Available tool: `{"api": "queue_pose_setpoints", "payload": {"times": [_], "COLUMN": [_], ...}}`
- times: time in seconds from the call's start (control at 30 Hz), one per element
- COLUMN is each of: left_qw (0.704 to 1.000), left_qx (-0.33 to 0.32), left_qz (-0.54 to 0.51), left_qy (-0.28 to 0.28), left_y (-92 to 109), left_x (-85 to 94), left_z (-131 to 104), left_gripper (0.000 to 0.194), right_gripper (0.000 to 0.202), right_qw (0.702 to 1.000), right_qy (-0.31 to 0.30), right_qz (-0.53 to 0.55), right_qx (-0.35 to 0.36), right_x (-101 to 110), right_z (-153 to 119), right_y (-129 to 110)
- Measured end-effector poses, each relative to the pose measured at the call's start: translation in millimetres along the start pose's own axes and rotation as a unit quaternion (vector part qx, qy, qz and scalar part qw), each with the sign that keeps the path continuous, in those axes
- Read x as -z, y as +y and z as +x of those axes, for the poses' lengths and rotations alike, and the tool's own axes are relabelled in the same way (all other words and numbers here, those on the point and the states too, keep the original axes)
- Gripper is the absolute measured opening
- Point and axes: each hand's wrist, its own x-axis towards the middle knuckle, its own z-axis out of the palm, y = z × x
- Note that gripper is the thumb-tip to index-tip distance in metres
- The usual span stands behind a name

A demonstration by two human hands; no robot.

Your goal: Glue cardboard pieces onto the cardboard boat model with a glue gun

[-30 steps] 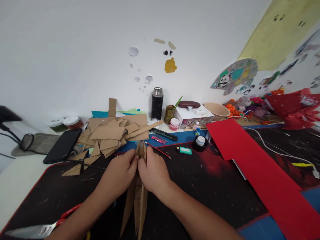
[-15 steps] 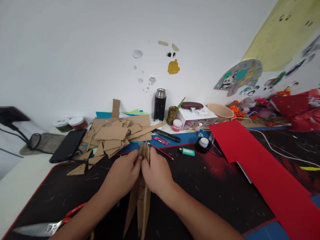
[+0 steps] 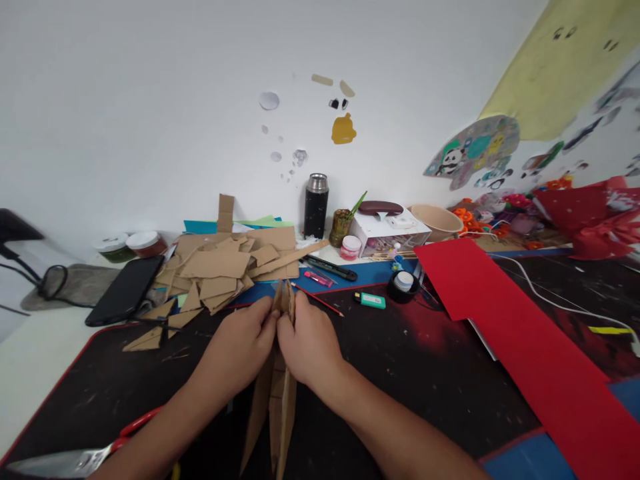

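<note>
We find our left hand (image 3: 239,350) and right hand (image 3: 309,345) both pinched shut on the upright cardboard piece (image 3: 277,400) at mat (image 3: 425,373) centre; scraps (image 3: 225,270) at eleven o'clock, scissors (image 3: 75,459) at eight.

My two hands, left (image 3: 240,347) and right (image 3: 307,343), one flask (image 3: 315,205), one phone (image 3: 125,289), two jars (image 3: 129,244), one lighter (image 3: 371,301), one scissors (image 3: 85,457).
</note>
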Motion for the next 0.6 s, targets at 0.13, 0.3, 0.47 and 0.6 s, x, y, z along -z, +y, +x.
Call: {"api": "queue_pose_setpoints", "payload": {"times": [0.13,0.3,0.47,0.6], "left_qw": [1.000,1.000,1.000,1.000], "left_qx": [-0.005,-0.004,0.000,-0.006], "left_qz": [-0.009,-0.011,-0.015,-0.015], "left_qy": [0.002,0.003,0.001,-0.001], "left_y": [0.1,1.5,0.5,0.3], "left_x": [0.7,0.9,0.5,1.4], "left_z": [0.2,0.5,1.0,0.7], "left_gripper": [0.023,0.023,0.024,0.024], "right_gripper": [0.017,0.020,0.022,0.021], "right_qw": [1.000,1.000,1.000,1.000], "right_qy": [0.002,0.001,-0.002,0.002], "right_qz": [-0.001,-0.007,-0.009,-0.005], "right_qx": [0.009,0.007,0.009,0.011], "right_x": [-0.7,-0.8,-0.4,0.2], "right_z": [1.0,0.3,0.4,0.8], "right_y": [1.1,0.4,-0.2,0.7]}}
